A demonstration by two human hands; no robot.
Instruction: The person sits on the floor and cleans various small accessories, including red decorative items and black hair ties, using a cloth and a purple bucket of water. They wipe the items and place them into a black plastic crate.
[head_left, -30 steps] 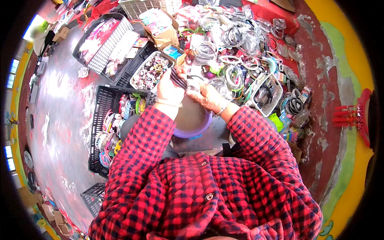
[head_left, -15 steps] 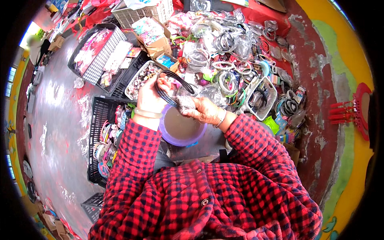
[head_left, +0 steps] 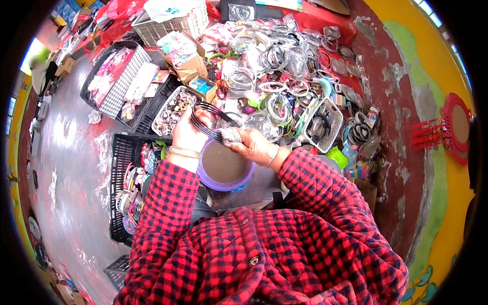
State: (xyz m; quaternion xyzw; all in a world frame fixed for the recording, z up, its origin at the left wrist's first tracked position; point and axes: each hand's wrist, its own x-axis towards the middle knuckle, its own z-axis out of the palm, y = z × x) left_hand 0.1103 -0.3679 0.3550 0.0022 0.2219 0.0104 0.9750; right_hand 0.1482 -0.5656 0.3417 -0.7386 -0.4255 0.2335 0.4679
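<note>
We worked over a grey concrete floor (head_left: pixel 76 152) beside a red-painted wall, with a spread of hair accessories laid out beyond our hands. Our left hand (head_left: pixel 187 133) was closed around a bundle of thin black plastic headbands (head_left: pixel 211 119), gripping their lower ends, and the bands arched up and away from that hand toward the right, so that their long curve ran from our left fist across to a point above our right hand (head_left: pixel 251 145). That hand was pinched on a small crumpled grey cloth (head_left: pixel 230 134), pressed against the bands where they passed between the two hands. Both hands touched the bundle; the left carried it, while the right only met it through the cloth. Directly below the hands sat a round purple plastic basin (head_left: pixel 223 168) of murky water, close to our lap. Left of the left hand stood a black plastic crate (head_left: pixel 119 162) with coloured bangles in it. Past the right hand lay a white wire basket (head_left: pixel 330 124) of dark hair bands, and farther out, heaps of bagged rings and bracelets covered a red cloth (head_left: pixel 315 23). We wore red-and-black checked sleeves.
</note>
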